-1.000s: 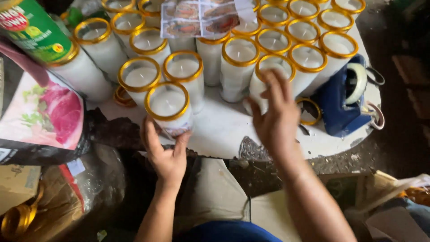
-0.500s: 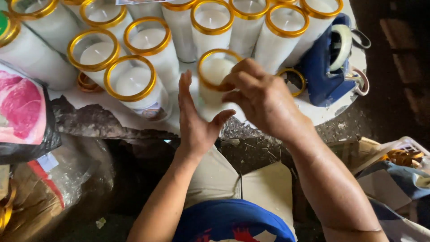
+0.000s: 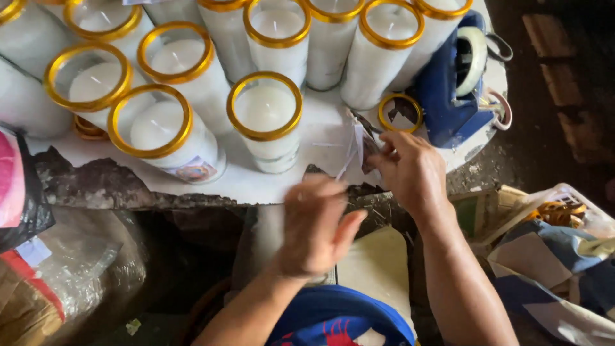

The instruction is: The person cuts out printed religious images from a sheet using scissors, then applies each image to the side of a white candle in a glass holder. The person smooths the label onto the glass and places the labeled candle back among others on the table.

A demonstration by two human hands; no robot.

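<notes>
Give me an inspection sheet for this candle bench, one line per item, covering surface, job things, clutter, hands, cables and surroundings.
Surface: round white table with a chipped, crumbling front edge.
Job's things: small paper label pinched in the right hand; white jar candles with gold rims, the nearest jar candle standing upright just left of the label.
Clutter: loose gold ring lying flat; blue tape dispenser at the table's right edge.
Hands: right hand grips the label at the table edge; left hand blurred, below the edge, holding nothing visible.
Cables: nothing seen.
Surroundings: plastic bags lower left; basket of scraps right.
</notes>
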